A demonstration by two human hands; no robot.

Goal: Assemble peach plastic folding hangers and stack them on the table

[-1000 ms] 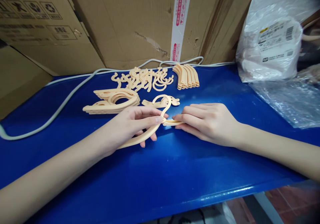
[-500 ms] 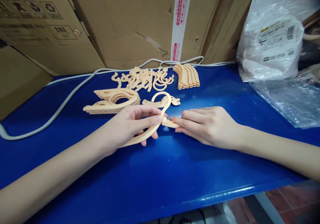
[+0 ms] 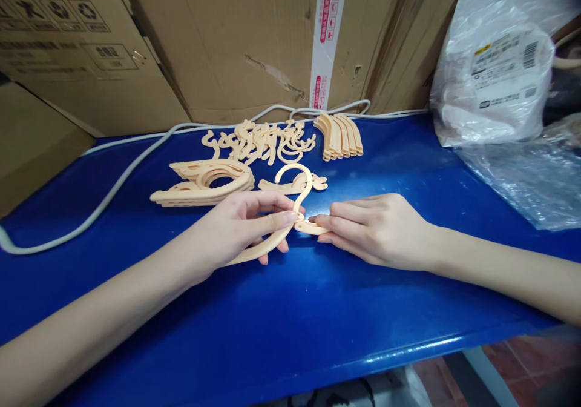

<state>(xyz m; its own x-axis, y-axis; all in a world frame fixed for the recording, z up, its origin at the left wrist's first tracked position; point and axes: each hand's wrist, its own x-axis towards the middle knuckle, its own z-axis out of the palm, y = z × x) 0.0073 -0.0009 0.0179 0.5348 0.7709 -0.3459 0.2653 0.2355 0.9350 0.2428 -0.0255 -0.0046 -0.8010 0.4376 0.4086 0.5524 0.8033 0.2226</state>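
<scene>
My left hand (image 3: pixel 236 225) is closed on the left arm of a peach plastic hanger (image 3: pixel 297 192), whose hook curls up between my hands. My right hand (image 3: pixel 376 228) presses its fingers together on the hanger's short right arm piece (image 3: pixel 311 228), low over the blue table (image 3: pixel 295 322). Just behind my left hand lies a stack of assembled hangers (image 3: pixel 204 183). Further back are a heap of loose hooks (image 3: pixel 263 140) and a row of curved arm pieces (image 3: pixel 340 134). One more loose piece (image 3: pixel 290 185) lies behind the hook.
Cardboard boxes (image 3: pixel 227 37) wall off the back of the table. A grey cable (image 3: pixel 113 180) runs along the back and off to the left. Plastic bags (image 3: pixel 494 74) sit at the right rear. The table's front edge is close, with red floor tiles (image 3: pixel 521 370) below.
Both hands have shifted only slightly; the hanger's hook stands a little higher and my right hand has pushed its piece closer to the joint.
</scene>
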